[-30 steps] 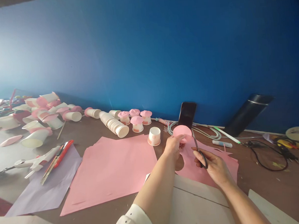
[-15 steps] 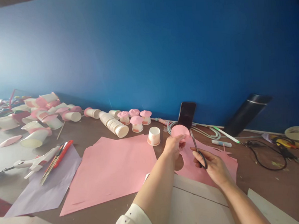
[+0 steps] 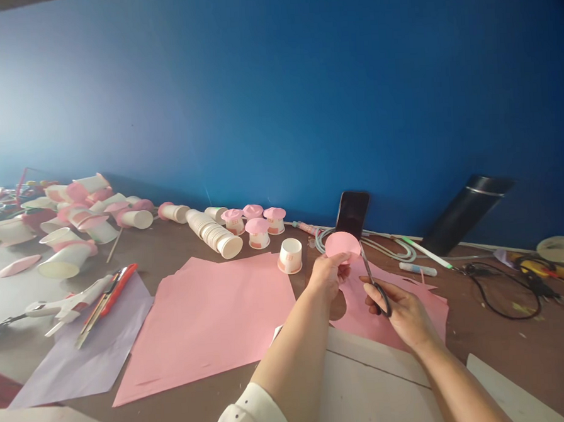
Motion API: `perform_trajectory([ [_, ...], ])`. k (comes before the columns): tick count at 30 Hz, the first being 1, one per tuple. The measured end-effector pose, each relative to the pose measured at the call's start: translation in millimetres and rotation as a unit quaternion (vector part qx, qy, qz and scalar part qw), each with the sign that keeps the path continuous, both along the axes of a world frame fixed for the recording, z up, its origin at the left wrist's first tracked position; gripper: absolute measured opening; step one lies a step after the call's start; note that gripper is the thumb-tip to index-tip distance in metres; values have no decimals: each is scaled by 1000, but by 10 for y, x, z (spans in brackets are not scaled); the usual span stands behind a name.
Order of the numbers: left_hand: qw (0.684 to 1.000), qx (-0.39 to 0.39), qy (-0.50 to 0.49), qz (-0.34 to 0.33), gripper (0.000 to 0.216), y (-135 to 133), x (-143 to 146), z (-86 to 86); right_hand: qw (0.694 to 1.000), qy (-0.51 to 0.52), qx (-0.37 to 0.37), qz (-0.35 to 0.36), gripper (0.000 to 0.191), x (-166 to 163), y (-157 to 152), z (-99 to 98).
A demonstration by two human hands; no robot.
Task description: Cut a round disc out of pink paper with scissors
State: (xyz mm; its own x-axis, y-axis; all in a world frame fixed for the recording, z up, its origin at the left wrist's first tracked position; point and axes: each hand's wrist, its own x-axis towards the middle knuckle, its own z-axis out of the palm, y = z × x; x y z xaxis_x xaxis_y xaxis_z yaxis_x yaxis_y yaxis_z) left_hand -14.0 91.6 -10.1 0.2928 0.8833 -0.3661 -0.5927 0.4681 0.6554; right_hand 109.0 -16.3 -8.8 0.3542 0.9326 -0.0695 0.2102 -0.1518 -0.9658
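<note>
A round pink paper disc [image 3: 342, 244] is pinched between the thumb and fingers of my left hand [image 3: 327, 274]. My right hand [image 3: 398, 309] grips the dark handles of a pair of scissors [image 3: 369, 270], whose blades point up beside the disc's right edge. Below both hands lies a pink sheet [image 3: 363, 317] with a rounded cut-out. Left of my left hand a paper cup [image 3: 291, 256] stands upside down on the table. Behind it are several cups topped with pink paper caps [image 3: 257, 226].
Pink sheets [image 3: 212, 322] cover the table's middle. Stacked paper cups [image 3: 213, 232] lie behind them. At the left are a red utility knife [image 3: 108, 301], a glue gun [image 3: 72, 304] and a pile of cups. A phone [image 3: 353, 213] and a black bottle [image 3: 466, 214] lean on the blue wall.
My left hand has raised the pink disc slightly and turned it a little. The scissors have shifted only slightly; the other things stay where they were.
</note>
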Motion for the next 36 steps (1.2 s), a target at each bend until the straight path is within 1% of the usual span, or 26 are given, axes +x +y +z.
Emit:
perform_trajectory([
  [2, 1000, 3, 4, -4, 32, -2, -1, -6, 1000, 1, 1, -3, 59, -3, 4, 5],
  [7, 1000, 4, 7, -12, 27, -12, 3, -17, 1000, -1, 1, -7, 61, -20, 2, 37],
  [10, 1000, 12, 11, -14, 30, -14, 11, -22, 1000, -1, 3, -12, 61, -29, 4, 48],
  [15, 1000, 13, 18, -15, 36, -12, 21, -23, 1000, 2, 1, -16, 59, -20, 16, 29],
  [22, 1000, 12, 14, -21, 33, -1, 17, -37, 1000, -1, -3, -13, 58, 2, 27, 6],
  [27, 1000, 9, 18, -22, 35, 5, 23, -44, 1000, -5, -5, -15, 59, 8, 22, 3],
  [36, 1000, 8, 21, -20, 29, 8, 29, -43, 1000, -15, -1, -12, 57, 15, 35, -13],
])
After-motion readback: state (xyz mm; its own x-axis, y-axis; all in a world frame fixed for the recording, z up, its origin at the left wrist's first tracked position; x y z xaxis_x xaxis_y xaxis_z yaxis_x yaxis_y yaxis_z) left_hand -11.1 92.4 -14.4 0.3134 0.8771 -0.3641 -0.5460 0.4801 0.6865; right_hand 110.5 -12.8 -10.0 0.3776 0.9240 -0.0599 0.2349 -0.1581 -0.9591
